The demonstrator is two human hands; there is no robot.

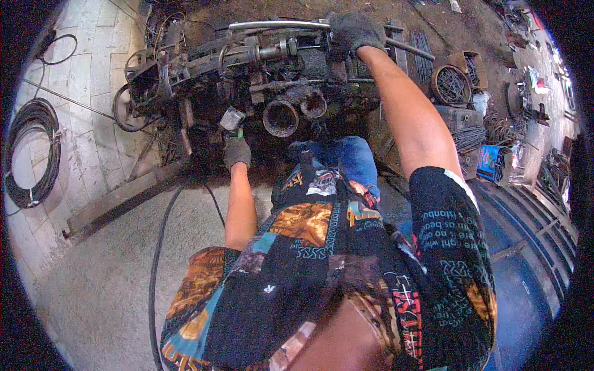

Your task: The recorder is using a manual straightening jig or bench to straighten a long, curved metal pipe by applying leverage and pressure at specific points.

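My left hand (237,152), in a dark grey glove, is closed around the green handle (240,132) of what looks like a hammer, its blocky grey head (232,118) pointing up toward the machine. Farther off, my gloved right hand (356,33) is wrapped over a metal rod (279,25) at the machine's far side. A grey bar (409,48) sticks out to the right of this hand; the glove hides whether it is the same rod. The greasy dark machine (247,59) has a shaft and two round open pipe ends (280,118) facing me.
A coil of black cable (31,151) lies on the paved floor at left. Another black cable (158,266) runs along the concrete. At right stand a round basket of metal pieces (451,85), bundled rods (468,138), a blue package (490,162) and a curved blue metal frame (526,229).
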